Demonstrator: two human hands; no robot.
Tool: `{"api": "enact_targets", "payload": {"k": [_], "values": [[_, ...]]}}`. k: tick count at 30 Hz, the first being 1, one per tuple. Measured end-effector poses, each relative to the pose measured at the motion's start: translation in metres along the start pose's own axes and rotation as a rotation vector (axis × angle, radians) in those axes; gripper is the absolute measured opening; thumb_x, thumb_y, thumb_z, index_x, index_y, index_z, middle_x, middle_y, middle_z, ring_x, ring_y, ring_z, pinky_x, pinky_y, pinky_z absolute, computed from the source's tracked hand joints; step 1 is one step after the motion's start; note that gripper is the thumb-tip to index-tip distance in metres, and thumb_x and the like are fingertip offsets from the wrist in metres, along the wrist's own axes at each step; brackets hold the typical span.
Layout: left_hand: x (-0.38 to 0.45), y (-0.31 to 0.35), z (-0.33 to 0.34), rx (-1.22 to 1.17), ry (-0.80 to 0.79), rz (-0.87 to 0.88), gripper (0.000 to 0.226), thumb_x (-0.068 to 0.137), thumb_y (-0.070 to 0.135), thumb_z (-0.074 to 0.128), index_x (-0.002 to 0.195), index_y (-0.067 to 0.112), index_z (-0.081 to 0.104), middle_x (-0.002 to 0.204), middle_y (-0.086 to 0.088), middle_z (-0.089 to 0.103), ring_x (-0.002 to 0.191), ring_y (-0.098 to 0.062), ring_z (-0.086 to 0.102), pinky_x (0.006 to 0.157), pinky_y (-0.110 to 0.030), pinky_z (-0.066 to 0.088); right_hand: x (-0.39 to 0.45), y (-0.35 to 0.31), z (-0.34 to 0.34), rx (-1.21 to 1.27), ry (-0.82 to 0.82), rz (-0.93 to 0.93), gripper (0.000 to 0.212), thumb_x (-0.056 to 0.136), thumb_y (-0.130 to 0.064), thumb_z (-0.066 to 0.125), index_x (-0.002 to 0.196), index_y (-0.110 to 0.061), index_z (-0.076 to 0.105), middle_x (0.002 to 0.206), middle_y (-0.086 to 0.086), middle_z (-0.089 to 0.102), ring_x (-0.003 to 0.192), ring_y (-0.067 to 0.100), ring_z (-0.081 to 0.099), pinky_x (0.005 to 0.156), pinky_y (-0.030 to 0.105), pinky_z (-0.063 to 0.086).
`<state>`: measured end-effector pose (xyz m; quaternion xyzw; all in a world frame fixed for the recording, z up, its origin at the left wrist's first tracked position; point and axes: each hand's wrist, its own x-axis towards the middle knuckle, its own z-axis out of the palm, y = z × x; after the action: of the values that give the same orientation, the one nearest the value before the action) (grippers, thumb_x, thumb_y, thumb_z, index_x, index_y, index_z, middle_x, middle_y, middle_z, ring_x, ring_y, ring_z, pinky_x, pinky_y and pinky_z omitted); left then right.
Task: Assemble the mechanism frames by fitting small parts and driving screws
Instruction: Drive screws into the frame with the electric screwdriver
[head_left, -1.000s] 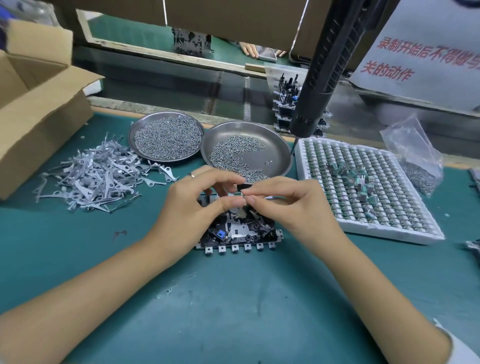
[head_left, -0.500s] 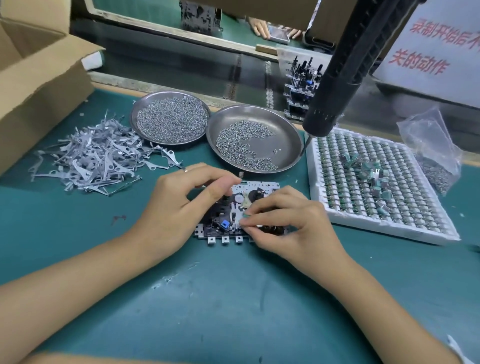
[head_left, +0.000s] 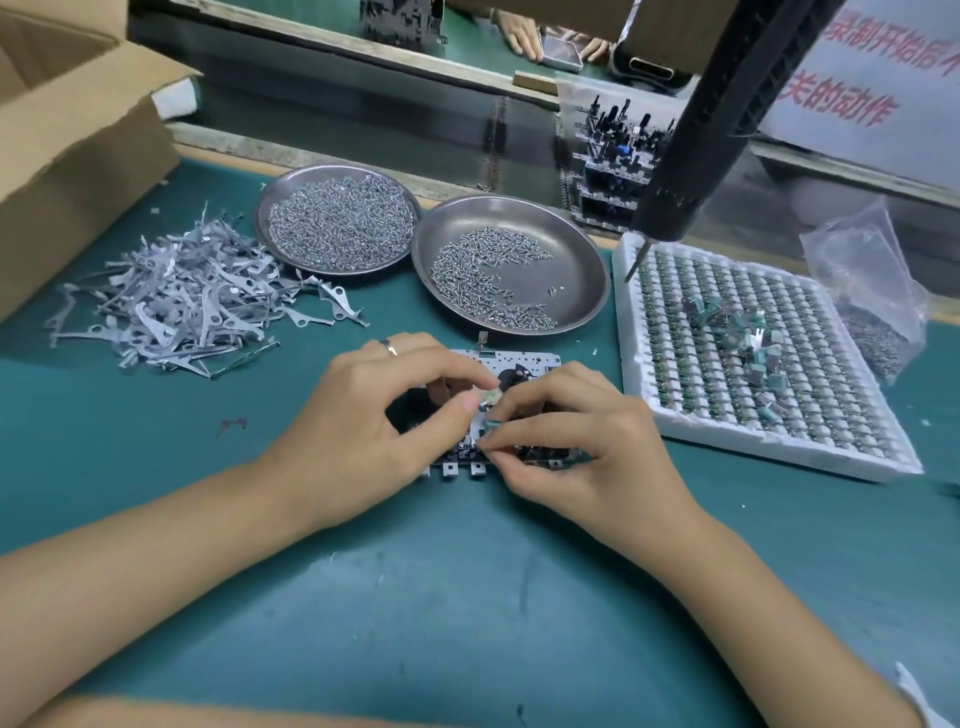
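Fitting now: in the head view, both hands work over the grey perforated metal mechanism frame (head_left: 524, 359), which lies flat on the green desk (head_left: 467, 597) just in front of the nearer steel dish.
Left hand: the left hand (head_left: 363, 431) rests on the frame's left half; its thumb and forefinger are curled in, and whether they pinch a part or only press on the frame I cannot tell.
Right hand: the right hand (head_left: 587, 441) pinches a small green-and-silver part (head_left: 491, 423) between thumb and forefinger, right over the middle of the frame.
Handling, as I judge it: the frame looks light and stiff, thin stamped metal carrying small plastic pieces, best held by its outer edges, with the row of tabs along the near side kept flat on the desk. The small part seems slippery and easy to drop; a fingertip pinch on its sides suits it.
Supplies: two round steel dishes of silver screws (head_left: 337, 223) (head_left: 488, 280) sit behind the frame; a heap of grey stamped metal levers (head_left: 192, 301) lies to the left; a white foam tray of small components (head_left: 753, 364) lies to the right.
Driver: a black powered screwdriver (head_left: 691, 171) hangs above the tray's far corner, untouched.
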<state>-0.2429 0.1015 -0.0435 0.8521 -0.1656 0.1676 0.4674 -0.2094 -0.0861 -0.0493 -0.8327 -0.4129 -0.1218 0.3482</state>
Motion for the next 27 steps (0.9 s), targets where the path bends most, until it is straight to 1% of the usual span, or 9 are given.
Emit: {"api": "enact_targets", "payload": {"k": [4,6,8,10,13,16,22,24,27], "values": [[0.0,0.001,-0.003,-0.008,-0.011,-0.002,0.015,0.083,0.017,0.059,0.093,0.017,0.07,0.081,0.002,0.063,0.077,-0.009,0.057,0.075,-0.015,0.042,-0.001,-0.001,-0.001,0.015,-0.018,0.023,0.009,0.074,-0.011,0.076,0.082,-0.013,0.079,0.088,-0.001,0.069,0.08,0.018,0.058,0.075,0.044,0.049],[-0.001,0.0,-0.004,0.039,-0.074,0.044,0.02,0.079,0.026,0.056,0.092,0.017,0.069,0.084,0.004,0.063,0.081,-0.011,0.057,0.078,-0.023,0.044,-0.001,-0.002,-0.002,0.051,-0.038,0.053,0.011,0.074,-0.01,0.074,0.084,-0.013,0.079,0.089,-0.002,0.069,0.083,0.017,0.059,0.077,0.043,0.049],[-0.003,-0.002,-0.003,0.139,-0.142,0.091,0.024,0.074,0.03,0.057,0.093,0.017,0.065,0.087,0.011,0.06,0.083,-0.01,0.054,0.081,-0.029,0.042,0.0,-0.004,-0.004,0.103,-0.057,0.107,0.013,0.074,-0.01,0.074,0.086,-0.013,0.078,0.09,-0.003,0.069,0.086,0.014,0.058,0.081,0.037,0.048],[-0.004,-0.004,0.0,0.225,-0.169,0.115,0.027,0.072,0.033,0.059,0.095,0.02,0.061,0.087,0.017,0.056,0.084,-0.006,0.05,0.082,-0.027,0.039,0.001,-0.005,-0.006,0.148,-0.063,0.161,0.016,0.073,-0.01,0.076,0.088,-0.013,0.077,0.09,-0.003,0.071,0.087,0.011,0.058,0.083,0.028,0.047],[-0.004,-0.005,0.003,0.245,-0.147,0.13,0.028,0.072,0.034,0.061,0.096,0.021,0.059,0.086,0.019,0.055,0.084,-0.004,0.05,0.082,-0.023,0.037,0.002,-0.007,-0.007,0.195,-0.057,0.202,0.017,0.071,-0.005,0.079,0.087,-0.011,0.078,0.089,-0.001,0.071,0.087,0.008,0.057,0.084,0.021,0.045],[-0.005,-0.007,0.004,0.223,-0.126,0.128,0.031,0.072,0.036,0.062,0.099,0.021,0.062,0.087,0.02,0.058,0.084,-0.003,0.051,0.084,-0.019,0.036,0.003,-0.008,-0.007,0.233,-0.056,0.227,0.018,0.071,0.0,0.08,0.087,-0.009,0.078,0.088,0.001,0.07,0.086,0.009,0.057,0.082,0.019,0.045],[-0.004,-0.009,0.005,0.202,-0.118,0.099,0.033,0.072,0.037,0.063,0.1,0.021,0.068,0.085,0.026,0.059,0.085,-0.004,0.054,0.088,-0.019,0.036,0.002,-0.008,-0.009,0.294,-0.047,0.27,0.017,0.073,0.006,0.075,0.083,-0.007,0.078,0.086,0.002,0.064,0.081,0.011,0.058,0.076,0.02,0.046],[-0.004,-0.009,0.005,0.226,-0.125,0.112,0.026,0.072,0.032,0.069,0.095,0.021,0.07,0.083,0.021,0.061,0.083,-0.008,0.055,0.086,-0.023,0.038,0.004,-0.009,-0.009,0.288,0.063,0.262,0.016,0.074,0.002,0.07,0.083,-0.009,0.077,0.083,0.001,0.064,0.078,0.01,0.06,0.075,0.019,0.045],[-0.003,-0.008,0.005,0.23,-0.117,0.115,0.022,0.068,0.026,0.074,0.089,0.021,0.072,0.082,0.021,0.06,0.082,-0.006,0.054,0.084,-0.023,0.038,0.012,-0.01,-0.016,0.263,0.424,0.302,0.018,0.08,-0.005,0.064,0.094,-0.015,0.072,0.086,0.0,0.064,0.08,0.006,0.06,0.076,0.018,0.045]]}}
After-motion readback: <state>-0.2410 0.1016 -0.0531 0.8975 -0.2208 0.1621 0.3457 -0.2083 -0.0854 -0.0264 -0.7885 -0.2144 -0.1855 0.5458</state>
